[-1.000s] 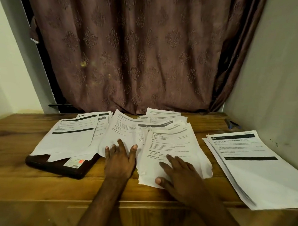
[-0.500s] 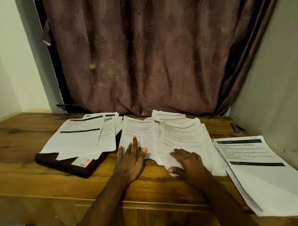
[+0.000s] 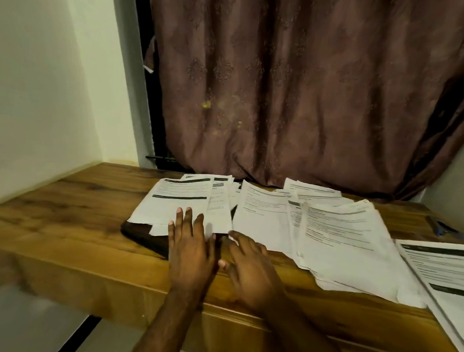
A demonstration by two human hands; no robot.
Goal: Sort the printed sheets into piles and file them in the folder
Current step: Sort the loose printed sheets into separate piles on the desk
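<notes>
Printed white sheets lie in three groups on the wooden table (image 3: 72, 222). A left pile (image 3: 176, 202) sits on top of a dark folder (image 3: 143, 237). A fanned middle spread (image 3: 334, 233) reaches toward the front edge, and a right pile (image 3: 445, 267) runs off the frame. My left hand (image 3: 190, 251) lies flat with straight fingers over the near edge of the left pile and the folder. My right hand (image 3: 250, 269) hovers or rests beside it on the wood, fingers spread and holding nothing, its fingertips near the corner of the middle spread.
A brown patterned curtain (image 3: 295, 98) hangs right behind the table. A pale wall (image 3: 43, 87) closes the left side. A small blue object (image 3: 441, 229), perhaps a pen, lies at the back right of the table.
Both hands have left the middle spread and moved left; the left hand now lies on the pile over the folder. The view has swung left and down.
</notes>
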